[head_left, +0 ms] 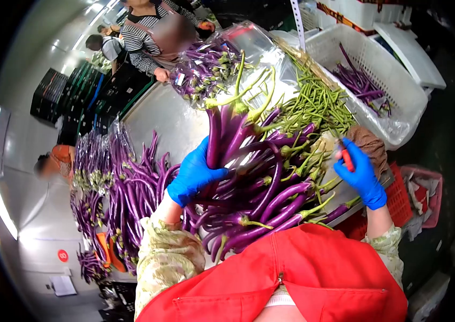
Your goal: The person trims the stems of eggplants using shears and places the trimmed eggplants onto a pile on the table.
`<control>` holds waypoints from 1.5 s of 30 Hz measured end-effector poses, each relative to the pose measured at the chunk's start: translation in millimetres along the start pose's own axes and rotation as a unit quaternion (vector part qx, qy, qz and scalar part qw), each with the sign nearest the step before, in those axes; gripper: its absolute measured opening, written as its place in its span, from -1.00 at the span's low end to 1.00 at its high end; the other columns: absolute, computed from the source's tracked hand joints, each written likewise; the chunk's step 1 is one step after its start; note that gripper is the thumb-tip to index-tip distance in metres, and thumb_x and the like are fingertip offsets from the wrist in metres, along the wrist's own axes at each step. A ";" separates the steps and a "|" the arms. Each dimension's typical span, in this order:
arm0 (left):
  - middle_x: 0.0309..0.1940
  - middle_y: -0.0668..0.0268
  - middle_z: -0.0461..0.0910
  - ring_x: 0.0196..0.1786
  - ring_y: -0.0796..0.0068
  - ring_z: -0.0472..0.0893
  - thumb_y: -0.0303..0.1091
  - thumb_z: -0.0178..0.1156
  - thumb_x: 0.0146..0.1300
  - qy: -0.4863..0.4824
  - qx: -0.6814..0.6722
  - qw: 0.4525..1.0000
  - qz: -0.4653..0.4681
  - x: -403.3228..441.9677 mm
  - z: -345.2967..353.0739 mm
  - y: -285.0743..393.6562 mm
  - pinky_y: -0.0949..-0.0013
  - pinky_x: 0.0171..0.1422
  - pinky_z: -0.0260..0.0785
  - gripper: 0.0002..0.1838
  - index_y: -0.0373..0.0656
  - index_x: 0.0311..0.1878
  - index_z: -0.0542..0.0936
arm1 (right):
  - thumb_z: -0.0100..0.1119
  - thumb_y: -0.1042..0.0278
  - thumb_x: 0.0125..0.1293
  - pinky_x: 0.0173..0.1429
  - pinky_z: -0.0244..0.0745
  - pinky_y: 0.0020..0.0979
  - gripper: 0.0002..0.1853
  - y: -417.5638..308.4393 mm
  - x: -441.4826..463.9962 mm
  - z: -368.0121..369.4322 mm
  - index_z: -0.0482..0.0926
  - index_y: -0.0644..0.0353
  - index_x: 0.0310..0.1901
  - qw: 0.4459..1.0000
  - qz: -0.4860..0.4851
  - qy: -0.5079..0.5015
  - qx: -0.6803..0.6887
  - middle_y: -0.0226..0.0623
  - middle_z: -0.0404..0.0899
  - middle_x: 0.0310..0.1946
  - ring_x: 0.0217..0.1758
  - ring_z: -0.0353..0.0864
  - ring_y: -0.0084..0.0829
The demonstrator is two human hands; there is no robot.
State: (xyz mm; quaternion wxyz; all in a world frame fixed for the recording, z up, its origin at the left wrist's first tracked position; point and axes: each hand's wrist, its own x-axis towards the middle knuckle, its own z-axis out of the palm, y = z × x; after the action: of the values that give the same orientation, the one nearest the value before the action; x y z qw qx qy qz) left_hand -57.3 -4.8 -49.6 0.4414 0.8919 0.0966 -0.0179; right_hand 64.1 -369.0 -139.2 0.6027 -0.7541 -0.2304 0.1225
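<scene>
My left hand [198, 170], in a blue glove, is closed around a bunch of long purple eggplants [227, 131]. They stand upright with their green stems at the top. My right hand [364, 174], also gloved in blue, is closed on small red-handled shears [347, 159] at the right side of the pile. Their tip is blurred and points up toward the far side. Between and below my hands lies a heap of loose eggplants [286, 206], many with stems pointing right.
Cut green stems [318, 99] are piled beyond the eggplants. A white basket [404, 107] at the right holds more eggplants. Bagged eggplants [200, 70] lie before a person in a striped top [147, 35]. More eggplants [130, 198] are stacked at left. A red crate [399, 198] stands at right.
</scene>
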 end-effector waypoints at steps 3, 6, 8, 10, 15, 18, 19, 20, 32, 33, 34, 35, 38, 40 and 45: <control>0.07 0.13 0.54 0.11 0.38 0.52 -0.43 0.39 -0.14 0.046 0.061 0.997 0.014 -17.6 1.0 28.0 0.32 0.21 0.32 -0.11 -0.14 0.35 0.24 | 0.29 0.33 0.13 0.06 0.39 -0.48 -0.34 -30.6 -11.6 4.2 0.29 0.39 0.24 0.991 0.063 -0.121 -0.005 -0.26 0.52 -0.10 -0.10 0.49 -0.52; 0.01 0.02 0.54 0.01 0.04 0.57 -0.24 0.41 -0.17 0.078 0.169 0.981 0.057 -25.4 11.4 25.6 0.18 0.10 0.40 -0.10 -0.07 0.33 0.26 | 0.28 0.32 0.15 -0.07 0.41 -0.53 -0.36 -34.2 -19.2 10.9 0.29 0.36 0.23 0.982 0.092 -0.156 0.057 -0.37 0.51 -0.19 -0.19 0.45 -0.60; -0.04 0.01 0.55 -0.04 0.00 0.57 -0.21 0.41 -0.19 0.091 0.176 0.975 0.103 -28.5 18.1 24.4 0.15 0.06 0.42 -0.12 -0.07 0.30 0.29 | 0.27 0.32 0.16 -0.08 0.43 -0.51 -0.38 -40.5 -22.6 10.4 0.30 0.34 0.23 0.979 0.092 -0.165 0.080 -0.37 0.52 -0.19 -0.20 0.47 -0.59; -0.05 0.01 0.55 -0.05 -0.01 0.57 -0.20 0.41 -0.19 0.082 0.173 0.976 0.105 -30.7 20.4 23.7 0.15 0.05 0.43 -0.13 -0.08 0.29 0.30 | 0.27 0.30 0.17 -0.08 0.44 -0.51 -0.37 -41.7 -23.9 10.0 0.30 0.33 0.24 0.982 0.068 -0.163 0.063 -0.37 0.54 -0.22 -0.20 0.48 -0.60; -0.07 0.05 0.57 -0.07 -0.02 0.58 -0.25 0.38 -0.17 0.081 0.163 0.977 0.115 -35.2 24.5 21.7 0.16 0.03 0.44 -0.18 -0.02 0.27 0.32 | 0.27 0.26 0.15 0.02 0.41 -0.51 -0.33 -41.1 -19.3 20.1 0.28 0.35 0.26 0.981 0.065 -0.172 0.053 -0.33 0.53 -0.14 -0.11 0.47 -0.60; -0.07 0.05 0.57 -0.07 -0.01 0.59 -0.25 0.37 -0.16 0.080 0.160 0.978 0.105 -37.4 24.4 28.3 0.16 0.03 0.44 -0.19 -0.02 0.27 0.32 | 0.26 0.27 0.16 0.05 0.38 -0.52 -0.34 -46.3 -16.1 30.9 0.27 0.36 0.26 0.980 0.073 -0.176 0.049 -0.30 0.51 -0.09 -0.07 0.44 -0.60; -0.05 0.05 0.56 -0.03 0.06 0.58 -0.31 0.35 -0.16 0.074 0.153 0.981 0.093 -38.2 24.0 30.2 0.20 0.06 0.42 -0.17 -0.03 0.30 0.31 | 0.25 0.28 0.17 0.06 0.38 -0.52 -0.34 -49.6 -15.1 34.6 0.27 0.36 0.26 0.980 0.076 -0.181 0.034 -0.29 0.50 -0.07 -0.07 0.43 -0.61; -0.02 0.05 0.56 0.01 0.13 0.58 -0.37 0.33 -0.16 0.069 0.146 0.984 0.080 -39.0 23.7 31.8 0.23 0.10 0.40 -0.16 -0.04 0.32 0.29 | 0.24 0.29 0.17 0.00 0.37 -0.53 -0.45 -50.4 -14.7 41.2 0.34 0.32 0.17 0.983 0.069 -0.160 0.063 -0.36 0.49 -0.16 -0.13 0.42 -0.63; 0.07 0.24 0.50 0.08 0.41 0.48 -0.55 0.36 -0.10 0.064 -0.180 0.982 0.006 -15.5 -1.2 -9.3 0.37 0.21 0.31 -0.23 -0.24 0.27 0.31 | 0.17 0.34 0.13 -0.24 0.43 -0.51 -0.51 -56.2 -16.7 60.7 0.36 0.24 0.11 0.916 0.200 -0.187 0.293 -0.35 0.52 -0.37 -0.35 0.51 -0.58; 0.06 0.24 0.50 0.08 0.41 0.49 -0.54 0.36 -0.11 0.070 -0.184 0.980 -0.001 -13.7 -2.2 -13.5 0.37 0.22 0.31 -0.23 -0.23 0.27 0.31 | 0.19 0.33 0.10 -0.23 0.47 -0.48 -0.42 -52.6 -16.2 61.6 0.28 0.28 0.17 0.902 0.226 -0.226 0.290 -0.26 0.55 -0.35 -0.34 0.55 -0.52; 0.06 0.23 0.50 0.08 0.41 0.49 -0.53 0.37 -0.11 0.074 -0.188 0.979 -0.009 -11.8 -1.9 -18.3 0.37 0.22 0.31 -0.22 -0.23 0.27 0.31 | 0.19 0.34 0.10 -0.18 0.49 -0.47 -0.44 -57.6 -17.5 63.7 0.31 0.29 0.15 0.900 0.246 -0.249 0.262 -0.23 0.56 -0.30 -0.31 0.56 -0.50; 0.06 0.23 0.50 0.08 0.41 0.49 -0.53 0.37 -0.11 0.075 -0.170 0.983 -0.015 -10.3 -0.2 -22.9 0.37 0.22 0.30 -0.22 -0.23 0.27 0.31 | 0.19 0.34 0.11 -0.18 0.49 -0.46 -0.45 -51.9 -13.3 68.2 0.31 0.30 0.15 0.900 0.245 -0.261 0.250 -0.23 0.56 -0.30 -0.31 0.57 -0.50; 0.06 0.23 0.50 0.08 0.42 0.49 -0.53 0.37 -0.12 0.062 -0.149 0.987 0.019 -9.1 5.3 -25.9 0.37 0.22 0.30 -0.21 -0.24 0.27 0.31 | 0.19 0.32 0.13 -0.17 0.51 -0.46 -0.50 -46.4 0.2 79.7 0.33 0.32 0.09 0.908 0.226 -0.259 0.240 -0.23 0.56 -0.31 -0.31 0.58 -0.47; 0.07 0.23 0.50 0.08 0.43 0.49 -0.53 0.36 -0.12 0.054 -0.171 0.983 0.022 -13.9 6.6 -16.2 0.38 0.22 0.31 -0.22 -0.22 0.27 0.31 | 0.18 0.30 0.11 -0.17 0.51 -0.45 -0.50 -36.7 14.9 86.1 0.34 0.32 0.08 0.904 0.224 -0.282 0.231 -0.22 0.56 -0.31 -0.31 0.58 -0.46; 0.07 0.25 0.50 0.08 0.45 0.49 -0.52 0.35 -0.13 0.053 -0.138 0.989 0.015 -19.5 8.1 -10.2 0.40 0.21 0.31 -0.20 -0.21 0.29 0.30 | 0.18 0.25 0.10 -0.18 0.49 -0.47 -0.47 -40.3 29.3 100.7 0.35 0.35 0.07 0.921 0.192 -0.265 0.213 -0.26 0.55 -0.34 -0.35 0.55 -0.49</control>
State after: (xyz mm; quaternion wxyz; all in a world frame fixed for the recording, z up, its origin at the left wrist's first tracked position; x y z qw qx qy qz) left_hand -77.8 -8.2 -60.3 0.5547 0.8235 0.1082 0.0499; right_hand 34.8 -261.9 -122.1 0.6306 -0.5778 -0.2014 0.4774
